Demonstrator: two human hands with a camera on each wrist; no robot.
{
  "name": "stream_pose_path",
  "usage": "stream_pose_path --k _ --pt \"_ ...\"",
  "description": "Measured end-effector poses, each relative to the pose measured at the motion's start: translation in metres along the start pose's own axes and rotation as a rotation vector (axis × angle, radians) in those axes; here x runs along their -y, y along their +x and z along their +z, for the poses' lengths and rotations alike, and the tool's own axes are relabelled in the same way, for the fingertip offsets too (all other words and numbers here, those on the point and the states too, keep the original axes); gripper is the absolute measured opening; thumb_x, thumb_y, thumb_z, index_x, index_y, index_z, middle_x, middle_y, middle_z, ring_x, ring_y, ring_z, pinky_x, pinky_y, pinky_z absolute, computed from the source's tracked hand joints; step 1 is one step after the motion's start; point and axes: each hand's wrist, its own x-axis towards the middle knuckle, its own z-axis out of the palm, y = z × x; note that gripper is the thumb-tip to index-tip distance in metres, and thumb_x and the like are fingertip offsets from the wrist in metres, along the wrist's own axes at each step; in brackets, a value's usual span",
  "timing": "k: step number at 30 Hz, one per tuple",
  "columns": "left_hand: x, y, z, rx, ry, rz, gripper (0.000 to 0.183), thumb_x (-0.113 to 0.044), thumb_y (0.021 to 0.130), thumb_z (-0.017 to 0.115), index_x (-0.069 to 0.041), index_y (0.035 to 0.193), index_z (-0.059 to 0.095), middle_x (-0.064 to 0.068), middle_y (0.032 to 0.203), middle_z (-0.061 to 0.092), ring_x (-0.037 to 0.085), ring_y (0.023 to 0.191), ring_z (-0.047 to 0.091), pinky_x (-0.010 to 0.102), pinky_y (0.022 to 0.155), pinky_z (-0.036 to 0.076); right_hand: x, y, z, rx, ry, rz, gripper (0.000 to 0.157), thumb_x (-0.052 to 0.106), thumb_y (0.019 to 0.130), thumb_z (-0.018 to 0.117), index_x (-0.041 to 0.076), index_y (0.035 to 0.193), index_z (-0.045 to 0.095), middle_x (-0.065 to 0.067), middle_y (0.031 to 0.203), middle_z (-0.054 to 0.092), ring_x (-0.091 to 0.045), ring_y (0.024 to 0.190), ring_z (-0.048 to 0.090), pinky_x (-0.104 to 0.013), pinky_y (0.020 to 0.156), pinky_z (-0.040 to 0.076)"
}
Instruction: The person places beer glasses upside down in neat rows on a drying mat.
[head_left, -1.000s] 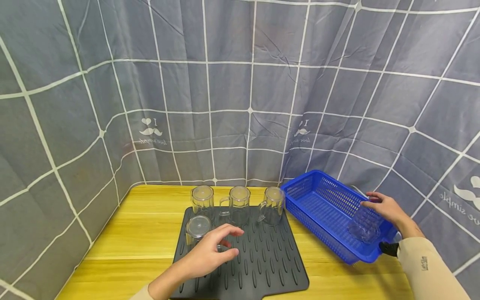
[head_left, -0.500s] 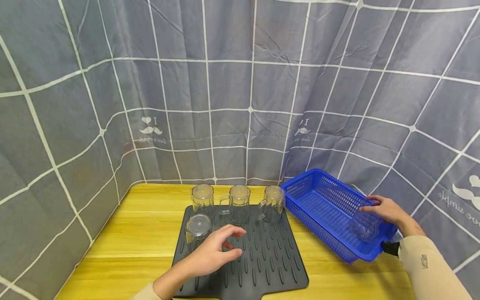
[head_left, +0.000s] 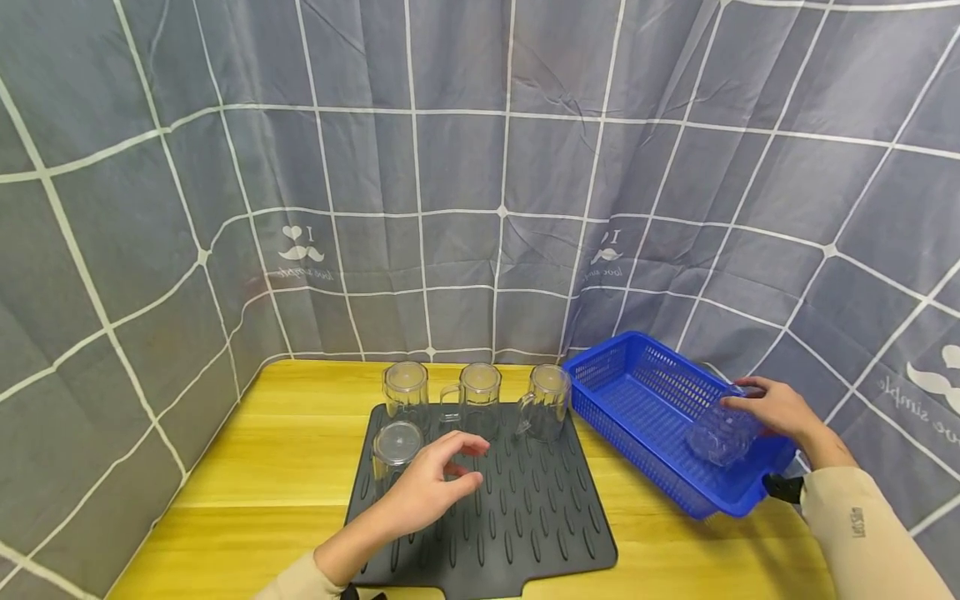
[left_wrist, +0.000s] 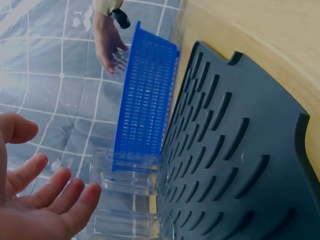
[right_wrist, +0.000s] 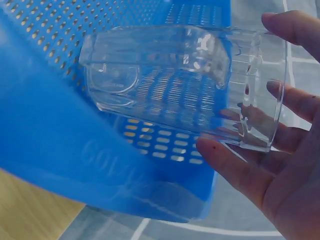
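Note:
My right hand (head_left: 780, 412) reaches over the near right end of a blue plastic basket (head_left: 656, 450). It grips a clear glass mug (head_left: 720, 435) between thumb and fingers at the wide end. In the right wrist view that mug (right_wrist: 160, 80) lies tilted above the perforated basket floor. My left hand (head_left: 435, 483) hovers over a black ridged mat (head_left: 540, 517), fingers loosely curved, holding nothing. Just beyond it stands an upside-down glass mug (head_left: 396, 446), partly hidden by the hand. Behind that is a row of three more: left (head_left: 406, 396), middle (head_left: 480, 400) and right (head_left: 546, 404).
Mat and basket lie on a yellow wood-grain table (head_left: 247, 467). The basket's left corner is close to the right mug of the row. A grey curtain (head_left: 465, 167) with white grid lines surrounds the table at the back and sides.
My right hand has tightened around the mug and shifted it slightly up and to the left within the basket. The left hand has hardly moved. The head view has tilted a little.

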Motion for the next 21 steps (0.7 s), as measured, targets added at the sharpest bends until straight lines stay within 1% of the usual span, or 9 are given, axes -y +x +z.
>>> stream_pose_path --k 2,6,9,13,15,17,19,20,21 --pt "-0.001 0.002 0.0 -0.003 -0.006 -0.001 0.031 -0.02 0.099 0.064 -0.022 0.13 0.061 -0.001 0.13 0.059 0.022 0.121 0.057 0.028 0.094 0.054 0.004 0.0 -0.002 -0.029 -0.012 -0.022 0.082 0.049 0.094 0.066 -0.01 0.145 0.039 -0.044 0.137 0.046 -0.053 0.113 0.058 -0.039 0.07 0.061" --pt "-0.002 0.001 -0.002 0.006 0.002 -0.01 0.03 -0.021 0.099 0.064 -0.022 0.129 0.061 -0.001 0.13 0.059 0.022 0.117 0.06 0.028 0.093 0.054 0.009 0.001 -0.002 -0.074 -0.003 -0.058 0.078 0.046 0.095 0.067 -0.01 0.144 0.042 -0.042 0.134 0.051 -0.045 0.105 0.064 -0.037 0.067 0.06" --pt "-0.004 0.001 -0.002 0.012 0.005 -0.009 0.029 -0.02 0.1 0.063 -0.022 0.129 0.061 -0.001 0.131 0.059 0.022 0.114 0.062 0.028 0.092 0.054 0.013 0.0 -0.002 -0.09 0.026 -0.072 0.078 0.045 0.096 0.065 -0.01 0.145 0.041 -0.041 0.135 0.051 -0.046 0.105 0.063 -0.039 0.068 0.06" --pt "-0.006 0.001 -0.003 0.013 -0.003 -0.004 0.03 -0.02 0.099 0.063 -0.022 0.129 0.061 0.0 0.131 0.059 0.022 0.116 0.062 0.028 0.092 0.054 0.023 -0.003 -0.005 -0.118 0.082 -0.096 0.076 0.043 0.098 0.063 -0.009 0.147 0.039 -0.042 0.134 0.05 -0.049 0.104 0.063 -0.043 0.07 0.061" --pt "-0.006 0.001 -0.003 0.009 -0.006 -0.005 0.03 -0.02 0.099 0.063 -0.022 0.129 0.061 0.0 0.131 0.059 0.022 0.117 0.061 0.028 0.092 0.054 0.029 -0.005 -0.007 -0.135 0.107 -0.107 0.076 0.043 0.098 0.063 -0.009 0.148 0.038 -0.042 0.135 0.049 -0.046 0.103 0.064 -0.044 0.071 0.061" --pt "-0.007 0.0 -0.003 0.005 -0.008 -0.011 0.03 -0.02 0.099 0.063 -0.022 0.129 0.061 0.0 0.131 0.059 0.023 0.117 0.061 0.028 0.092 0.054 0.036 -0.008 -0.009 -0.148 0.134 -0.114 0.077 0.043 0.098 0.063 -0.008 0.149 0.036 -0.041 0.136 0.047 -0.036 0.097 0.067 -0.041 0.071 0.061" --pt "-0.007 0.0 -0.003 0.002 -0.008 -0.014 0.03 -0.02 0.099 0.063 -0.022 0.129 0.061 0.0 0.131 0.06 0.023 0.118 0.061 0.028 0.092 0.054 0.043 -0.011 -0.012 -0.165 0.162 -0.122 0.077 0.043 0.098 0.063 -0.006 0.15 0.036 -0.039 0.136 0.047 -0.021 0.091 0.067 -0.037 0.07 0.06" --pt "-0.007 0.0 -0.003 0.002 -0.008 -0.015 0.031 -0.02 0.099 0.063 -0.022 0.13 0.061 0.001 0.131 0.06 0.023 0.118 0.06 0.028 0.092 0.054 0.046 -0.011 -0.013 -0.174 0.172 -0.129 0.076 0.043 0.098 0.063 -0.005 0.151 0.036 -0.036 0.136 0.049 -0.012 0.089 0.066 -0.035 0.069 0.06" --pt "-0.008 0.0 -0.003 0.001 -0.008 -0.018 0.031 -0.02 0.099 0.063 -0.022 0.13 0.061 0.0 0.131 0.06 0.022 0.118 0.061 0.028 0.092 0.054 0.049 -0.012 -0.014 -0.183 0.189 -0.136 0.075 0.042 0.098 0.064 -0.004 0.151 0.037 -0.03 0.133 0.053 -0.004 0.087 0.064 -0.033 0.069 0.06"
